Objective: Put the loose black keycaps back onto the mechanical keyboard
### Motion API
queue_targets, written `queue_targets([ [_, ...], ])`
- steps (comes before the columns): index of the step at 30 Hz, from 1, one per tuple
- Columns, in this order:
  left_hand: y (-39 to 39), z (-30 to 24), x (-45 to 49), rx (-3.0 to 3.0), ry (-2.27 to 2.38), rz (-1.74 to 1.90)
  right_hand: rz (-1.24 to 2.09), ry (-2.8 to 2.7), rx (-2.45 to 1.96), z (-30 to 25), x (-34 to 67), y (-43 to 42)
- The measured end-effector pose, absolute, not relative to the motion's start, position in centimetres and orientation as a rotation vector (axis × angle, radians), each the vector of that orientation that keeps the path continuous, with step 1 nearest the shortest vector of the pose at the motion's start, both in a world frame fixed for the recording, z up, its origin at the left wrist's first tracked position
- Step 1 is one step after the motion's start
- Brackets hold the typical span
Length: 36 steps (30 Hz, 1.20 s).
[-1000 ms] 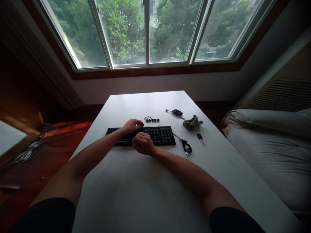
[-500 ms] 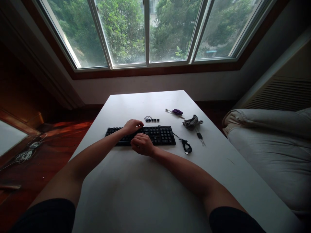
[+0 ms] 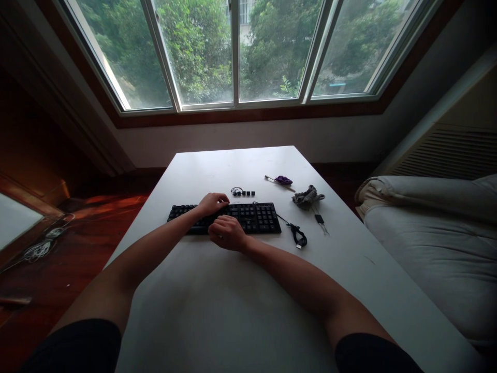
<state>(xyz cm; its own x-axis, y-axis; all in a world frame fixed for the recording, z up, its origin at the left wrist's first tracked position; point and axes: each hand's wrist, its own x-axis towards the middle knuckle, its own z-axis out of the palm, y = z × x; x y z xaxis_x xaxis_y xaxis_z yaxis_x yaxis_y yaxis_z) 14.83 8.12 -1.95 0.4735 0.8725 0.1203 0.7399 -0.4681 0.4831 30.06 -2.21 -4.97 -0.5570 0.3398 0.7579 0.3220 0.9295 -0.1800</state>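
A black keyboard (image 3: 266, 217) lies across the white table in front of me. My left hand (image 3: 212, 203) rests over its middle from the far side, thumb and fingertips a little apart near the keys. My right hand (image 3: 227, 233) is curled like a fist at the keyboard's front edge, fingers folded in. Anything within that fist is hidden. Behind the keyboard sit several small black keycaps (image 3: 248, 193) in a row, beside a thin dark wire loop (image 3: 236, 190). The keyboard's bundled USB cable (image 3: 297, 236) lies to its right.
Toward the right are a crumpled grey cloth (image 3: 308, 197), a small black tool with wire prongs (image 3: 319, 219), and a purple bundle (image 3: 283, 180) next to a thin stick. A padded pale seat (image 3: 423, 233) stands along the right. Loose cables (image 3: 39, 250) lie on the left floor.
Both hands stay almost in place. The right hand has turned very slightly at the keyboard's front edge. The whole view has shifted a touch.
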Motion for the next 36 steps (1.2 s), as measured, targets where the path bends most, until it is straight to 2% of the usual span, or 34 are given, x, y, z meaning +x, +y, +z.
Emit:
queue_targets([
  [10, 10.8, -2.9, 13.9, 1.978, 1.281, 0.333, 0.030, -2.203, -0.456, -5.2, 30.1, -1.9],
  [18, 11.4, -3.8, 14.1, 1.911, 1.268, 0.388, 0.086, -2.171, -0.514, -4.8, 30.1, -1.7],
  [21, 11.6, -4.2, 13.8, 1.915, 1.260, 0.371, 0.133, -2.122, -0.652, -3.6, 30.9, 0.1],
  [24, 11.5, -4.5, 13.5, 1.975, 1.240, 0.378, 0.150, -2.097, -0.982, -2.2, 32.4, 3.3],
  [29, 10.7, -4.3, 12.8, 2.075, 1.286, 0.400, 0.026, -2.288, -1.483, -1.6, 34.5, 9.1],
  [36, 10.1, -4.6, 12.0, 2.178, 1.404, 0.395, -0.108, -2.637, -1.436, -1.7, 34.4, 13.0],
])
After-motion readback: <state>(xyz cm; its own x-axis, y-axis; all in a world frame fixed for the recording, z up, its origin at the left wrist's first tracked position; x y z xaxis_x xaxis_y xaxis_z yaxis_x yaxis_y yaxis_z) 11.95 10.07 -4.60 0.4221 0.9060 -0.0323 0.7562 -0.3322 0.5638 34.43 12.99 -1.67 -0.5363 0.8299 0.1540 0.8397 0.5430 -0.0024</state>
